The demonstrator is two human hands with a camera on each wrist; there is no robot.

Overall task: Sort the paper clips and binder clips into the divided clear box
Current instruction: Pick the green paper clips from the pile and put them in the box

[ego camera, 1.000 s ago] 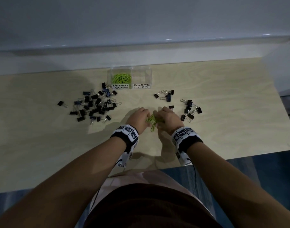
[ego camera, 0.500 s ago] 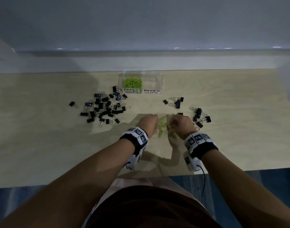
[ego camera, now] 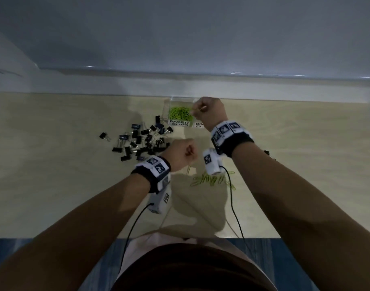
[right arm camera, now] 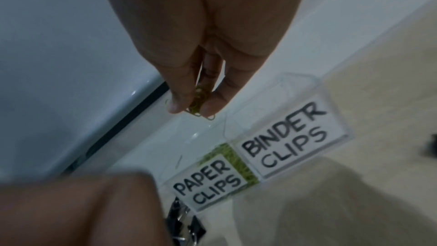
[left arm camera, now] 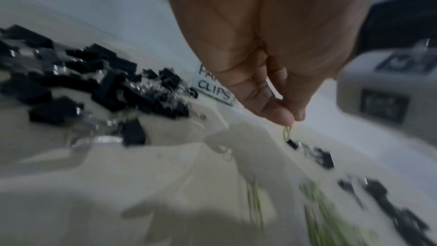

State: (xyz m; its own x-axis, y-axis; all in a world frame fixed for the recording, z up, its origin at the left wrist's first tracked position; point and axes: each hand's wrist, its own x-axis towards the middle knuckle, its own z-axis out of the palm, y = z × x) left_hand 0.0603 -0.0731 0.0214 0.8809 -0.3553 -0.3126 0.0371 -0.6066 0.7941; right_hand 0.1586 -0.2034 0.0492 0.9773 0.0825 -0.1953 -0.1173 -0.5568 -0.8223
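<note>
The divided clear box [ego camera: 169,101] stands at the back of the table; its left compartment, labelled PAPER CLIPS [right arm camera: 208,184], holds green paper clips [ego camera: 180,113]. The compartment labelled BINDER CLIPS [right arm camera: 283,137] looks bare. My right hand [ego camera: 197,109] hovers over the box, pinching a small bunch of green paper clips [right arm camera: 198,108]. My left hand [ego camera: 189,153] is curled in front of the box and pinches one green paper clip [left arm camera: 287,134]. Loose green paper clips [ego camera: 213,179] lie on the table below my right wrist. A heap of black binder clips [ego camera: 144,141] lies left of the box.
More black binder clips [left arm camera: 319,154] lie to the right, mostly hidden under my right arm in the head view. The wooden table [ego camera: 54,175] ends in a front edge near my body. A pale wall ledge [ego camera: 117,85] runs just behind the box.
My right hand has lifted from the loose green pile and travelled forward to the box with clips in its fingers. My left hand has risen slightly, holding one clip.
</note>
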